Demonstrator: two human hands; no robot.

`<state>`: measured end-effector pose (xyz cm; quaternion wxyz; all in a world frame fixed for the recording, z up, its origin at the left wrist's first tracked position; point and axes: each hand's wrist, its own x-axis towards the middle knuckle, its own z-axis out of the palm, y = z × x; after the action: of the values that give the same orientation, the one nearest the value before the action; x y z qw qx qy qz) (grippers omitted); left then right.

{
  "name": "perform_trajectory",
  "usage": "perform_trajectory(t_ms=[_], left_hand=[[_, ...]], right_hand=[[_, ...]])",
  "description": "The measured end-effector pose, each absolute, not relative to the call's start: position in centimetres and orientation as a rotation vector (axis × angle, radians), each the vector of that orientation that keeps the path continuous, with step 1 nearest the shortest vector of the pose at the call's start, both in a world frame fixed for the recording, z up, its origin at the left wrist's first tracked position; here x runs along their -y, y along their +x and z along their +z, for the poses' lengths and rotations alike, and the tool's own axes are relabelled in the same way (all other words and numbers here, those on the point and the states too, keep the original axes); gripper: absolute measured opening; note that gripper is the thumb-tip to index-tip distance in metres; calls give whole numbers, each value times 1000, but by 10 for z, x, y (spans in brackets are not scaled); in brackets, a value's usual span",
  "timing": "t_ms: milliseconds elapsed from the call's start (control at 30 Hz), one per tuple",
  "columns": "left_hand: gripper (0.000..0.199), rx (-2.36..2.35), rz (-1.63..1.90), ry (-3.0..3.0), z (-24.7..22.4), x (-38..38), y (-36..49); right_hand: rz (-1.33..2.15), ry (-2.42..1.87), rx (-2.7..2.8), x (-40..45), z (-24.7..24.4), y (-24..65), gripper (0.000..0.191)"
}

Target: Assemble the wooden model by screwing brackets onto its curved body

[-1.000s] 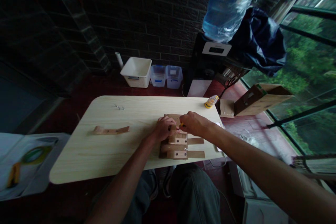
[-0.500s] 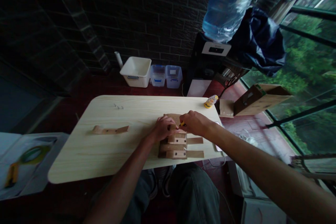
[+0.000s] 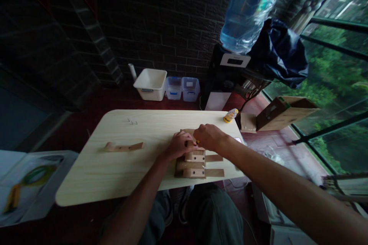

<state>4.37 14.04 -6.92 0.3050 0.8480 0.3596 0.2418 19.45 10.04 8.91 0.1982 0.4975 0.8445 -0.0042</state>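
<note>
A brown cardboard piece (image 3: 190,165) with strips and dark round fasteners lies at the near right part of the pale table (image 3: 94,168). My left hand (image 3: 181,144) is closed on the upper part of this piece, fingers pinching a small brown strip. Right beside it, my right hand (image 3: 208,136) is closed around a small tool with yellow on it (image 3: 198,142), its tip against the strip. The tool is mostly hidden by the fingers. A separate bent brown strip (image 3: 123,147) lies on the table's left half. Small metal bits (image 3: 132,121) lie near the far edge.
A yellow-capped clear container (image 3: 230,115) stands at the table's far right corner. Beyond the table are a white basket (image 3: 151,86), two clear bins (image 3: 182,90) and a water dispenser (image 3: 220,80). An open white box (image 3: 34,187) with yellow items is at the left.
The whole view has shifted, so the table appears slightly lower. My right hand has turned a little, and less of the yellow tool shows. Both hands stay at the cardboard piece.
</note>
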Motion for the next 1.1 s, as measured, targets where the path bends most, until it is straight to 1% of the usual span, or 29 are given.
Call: perform_trajectory(t_ms=[400,767,1100], left_hand=[[26,-937,586,2280,-69,-142,42],[22,-983,611,2251,-69,-139,43],[22,-978,598,2274,-72,-140,43]], right_hand=[[-33,1411,-2387,-96,75,201,26],[-72,1381,-2363,-104,73,199,32],[-62,1370,-2367,-102,71,198,30]])
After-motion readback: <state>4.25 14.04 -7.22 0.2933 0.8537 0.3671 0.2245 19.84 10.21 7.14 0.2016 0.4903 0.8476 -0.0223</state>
